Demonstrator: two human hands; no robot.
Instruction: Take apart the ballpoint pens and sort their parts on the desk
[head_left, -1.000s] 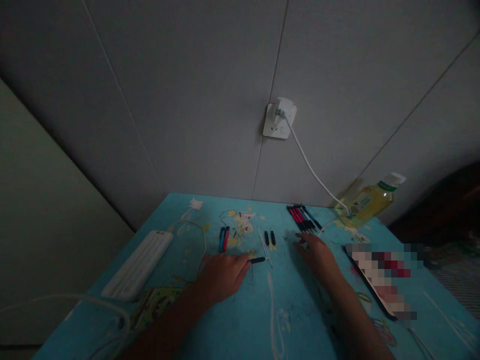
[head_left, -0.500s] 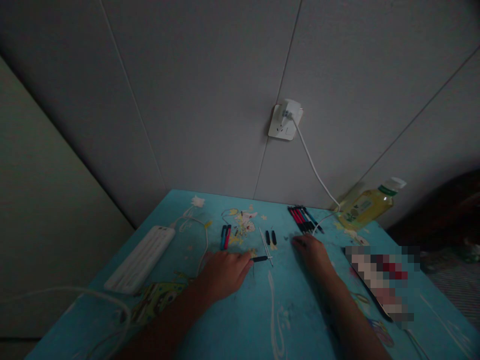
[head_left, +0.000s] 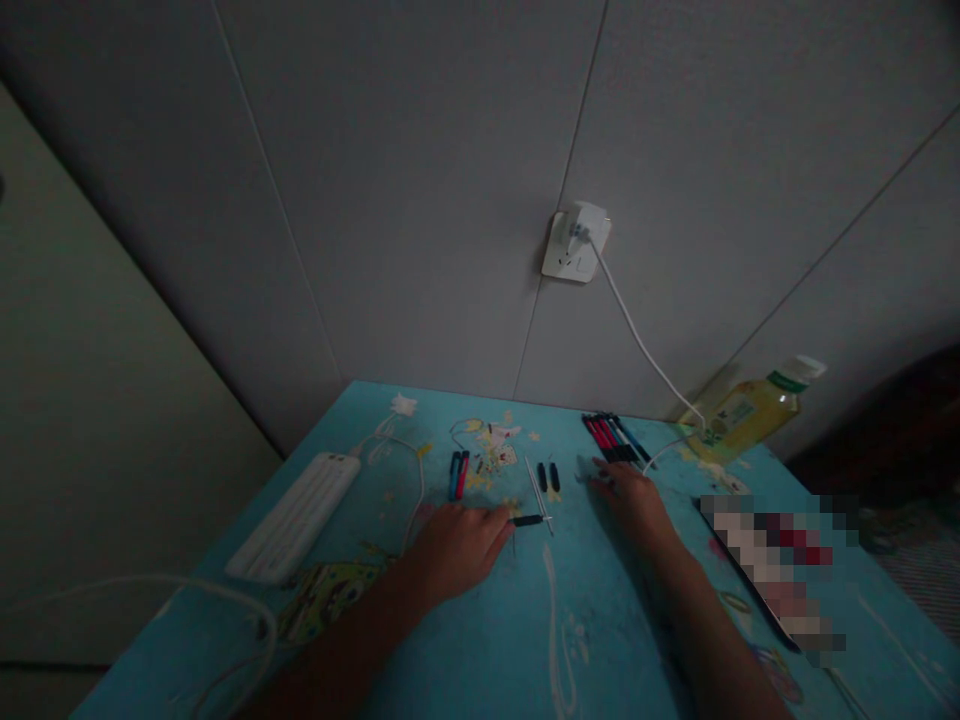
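My left hand (head_left: pixel 463 545) rests low over the blue table, its thumb and fingers pinched on a black pen grip (head_left: pixel 527 520). A thin white tip sticks out of the grip's right end, beside slim white pen refills (head_left: pixel 536 490). Two more black pen grips (head_left: pixel 548 477) lie side by side behind it. My right hand (head_left: pixel 630 495) hovers at the tabletop with fingers apart and slightly bent, close to tiny dark bits (head_left: pixel 583 478). Beyond my left hand lie a blue pen barrel (head_left: pixel 454 475) and a red pen barrel (head_left: pixel 463 476).
A row of pens (head_left: pixel 615 440) lies near the wall, beside a bottle of yellow liquid (head_left: pixel 754 415). At left sits a white power strip (head_left: pixel 296 515); a white cable (head_left: pixel 630 330) hangs from the wall socket (head_left: pixel 574 250). A dark-edged, pixelated flat object (head_left: pixel 750 580) lies at right.
My right hand's fingers have spread a little near the small bits. My left hand keeps its pinch on the black grip. The whole view has shifted slightly.
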